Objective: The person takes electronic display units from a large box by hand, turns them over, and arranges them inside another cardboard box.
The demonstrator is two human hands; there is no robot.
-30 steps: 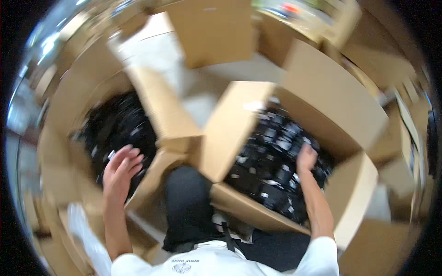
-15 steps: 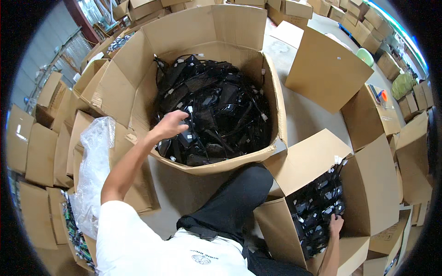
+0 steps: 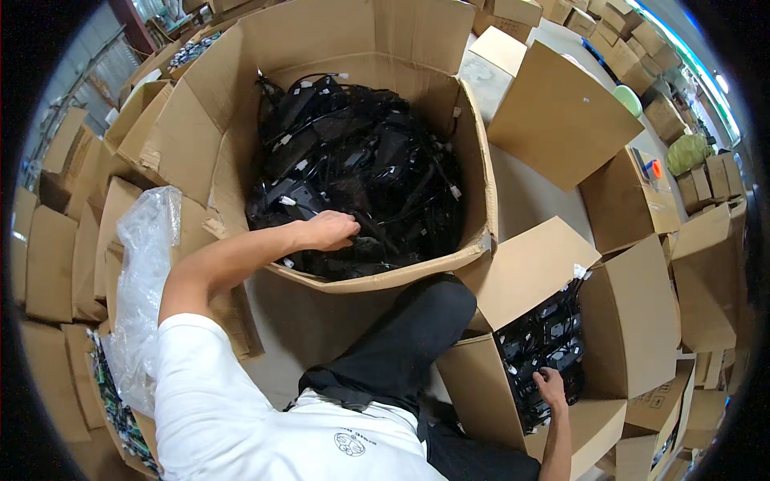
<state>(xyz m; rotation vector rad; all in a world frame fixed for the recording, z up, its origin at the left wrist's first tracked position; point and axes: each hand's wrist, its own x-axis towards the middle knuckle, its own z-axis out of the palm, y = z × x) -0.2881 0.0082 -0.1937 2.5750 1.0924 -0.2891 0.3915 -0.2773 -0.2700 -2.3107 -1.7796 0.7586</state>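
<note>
My left hand [image 3: 330, 230] reaches over the near wall of a large cardboard box [image 3: 365, 280], its fingers curled together against a heap of glossy black plastic parts with cables [image 3: 377, 160]. What those fingers hold, if anything, blends into the black heap. Small white connectors [image 3: 287, 201] stick out among the cables. Lower right, my right hand [image 3: 551, 389] is inside a smaller open cardboard box [image 3: 481, 385]. Its fingers are bent and pressed together on one of the black plastic parts with cables [image 3: 553, 329] laid close together there. The fingertips are partly hidden.
Clear plastic wrap [image 3: 144, 280] hangs over boxes at left. A loose cardboard sheet [image 3: 561, 116] leans behind the smaller box, whose flaps [image 3: 533, 268] stand out. An orange tape dispenser [image 3: 655, 168] rests on a box at right. My bent knee [image 3: 449, 313] lies between the two boxes.
My left hand has moved right and nearer, down onto the black heap, and its fingers have closed. My right hand has shifted left within the smaller box. The whole view has shifted slightly.
</note>
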